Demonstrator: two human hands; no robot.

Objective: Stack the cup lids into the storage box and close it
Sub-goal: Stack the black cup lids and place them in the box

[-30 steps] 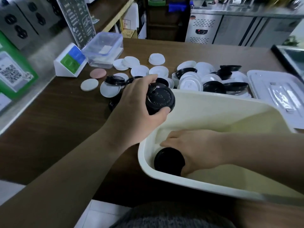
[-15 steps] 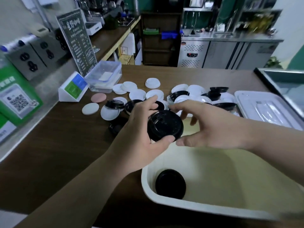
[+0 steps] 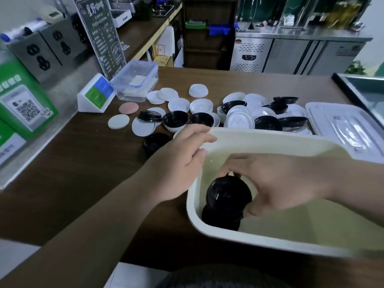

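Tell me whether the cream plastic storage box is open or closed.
Open: the cream plastic storage box has no cover; the right hand holds a black cup lid inside it.

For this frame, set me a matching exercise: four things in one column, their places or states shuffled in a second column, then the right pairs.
Things
1. right hand
2. left hand
3. pink disc
4. clear container

Places or states
A. flat on the counter, next to a white disc
B. at the left rim of the storage box, holding nothing
C. inside the storage box, gripping a black lid
D. in front of the menu board, lid on

Pairs: 1-C, 2-B, 3-A, 4-D
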